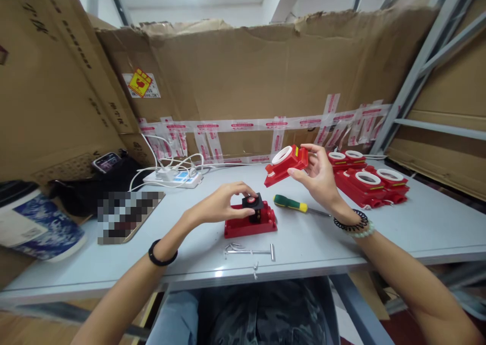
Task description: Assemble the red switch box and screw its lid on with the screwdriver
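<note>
Bare forearms (410,274) flank a red rectangular plastic base (237,227) on the pale flat tabletop (315,244), over which the left hand (224,201) pinches a black square-topped block (258,203) that uneven pressure could tilt, while the right hand (319,175) pinches a raised, white-ringed red plastic housing (291,164) that a slack grip could drop.

Passable left of left hand (222,202), over bare tabletop (170,216), up to flat device (131,218) and cup (43,228). Walled off behind by cardboard (243,77). Blocked rightward by right hand (319,177) with raised red cover (288,170), then by grouped red housings (357,187); low in front, by T-handled tool (252,252). Tight between red base (239,229) and screwdriver (290,203).
</note>
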{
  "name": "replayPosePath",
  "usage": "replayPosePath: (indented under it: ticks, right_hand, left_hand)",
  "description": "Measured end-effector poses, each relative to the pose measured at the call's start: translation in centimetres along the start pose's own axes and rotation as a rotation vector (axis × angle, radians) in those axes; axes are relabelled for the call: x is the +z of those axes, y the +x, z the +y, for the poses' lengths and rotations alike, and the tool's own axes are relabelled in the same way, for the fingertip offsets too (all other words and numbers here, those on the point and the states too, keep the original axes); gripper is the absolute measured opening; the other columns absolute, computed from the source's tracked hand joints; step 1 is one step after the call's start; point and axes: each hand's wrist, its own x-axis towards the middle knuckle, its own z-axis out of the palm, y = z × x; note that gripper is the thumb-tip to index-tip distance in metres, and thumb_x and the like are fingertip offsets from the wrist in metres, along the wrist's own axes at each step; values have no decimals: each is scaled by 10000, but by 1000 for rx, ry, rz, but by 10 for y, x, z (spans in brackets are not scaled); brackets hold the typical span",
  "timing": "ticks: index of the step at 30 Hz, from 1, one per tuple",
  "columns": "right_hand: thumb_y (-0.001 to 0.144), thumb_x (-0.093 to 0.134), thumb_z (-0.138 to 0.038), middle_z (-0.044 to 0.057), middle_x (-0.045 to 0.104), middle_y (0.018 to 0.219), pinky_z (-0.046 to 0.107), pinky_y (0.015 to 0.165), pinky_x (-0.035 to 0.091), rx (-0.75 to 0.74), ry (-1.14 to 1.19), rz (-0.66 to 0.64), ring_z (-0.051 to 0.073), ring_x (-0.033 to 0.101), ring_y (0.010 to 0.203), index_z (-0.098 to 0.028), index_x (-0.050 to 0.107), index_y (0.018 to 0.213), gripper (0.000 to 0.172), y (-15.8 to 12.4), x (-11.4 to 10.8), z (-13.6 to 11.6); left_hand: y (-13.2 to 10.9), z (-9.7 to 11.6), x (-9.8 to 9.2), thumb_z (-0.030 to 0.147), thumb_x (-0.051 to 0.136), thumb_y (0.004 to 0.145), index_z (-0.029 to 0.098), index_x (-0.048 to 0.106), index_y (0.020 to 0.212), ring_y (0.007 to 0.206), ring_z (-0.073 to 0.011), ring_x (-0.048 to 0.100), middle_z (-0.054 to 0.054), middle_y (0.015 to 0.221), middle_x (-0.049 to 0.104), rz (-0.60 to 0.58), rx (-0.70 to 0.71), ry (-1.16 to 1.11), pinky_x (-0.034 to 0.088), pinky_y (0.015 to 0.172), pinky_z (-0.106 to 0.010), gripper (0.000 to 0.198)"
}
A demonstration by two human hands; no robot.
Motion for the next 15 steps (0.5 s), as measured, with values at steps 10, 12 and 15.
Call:
replayPosePath:
  ticks: [10,12,15]
  right_hand:
    - [563,805,-315,42,615,1003,439,959,487,14,8,-1,221,626,960,-266,423,1053,623,-2,3,0]
    - [553,810,-311,47,616,1004,437,964,486,21,20,-1,222,628,961,-260,421,1048,631,-2,4,-1]
    - [557,811,-321,47,612,1013,433,972,486,28,20,-7,224,631,973,-263,419,1044,628,-3,4,-2]
  left_hand:
    - [2,1,7,307,672,806,198,637,1054,973,-197,611,-68,1078,642,-65,-9,-5,459,904,-333,274]
    - [1,1,7,310,672,805,199,637,1056,975,-197,610,-66,1078,640,-65,-15,-2,458,906,-333,276]
    - [0,2,8,307,668,805,203,635,1056,980,-197,608,-64,1080,637,-66,-25,10,458,907,-330,274]
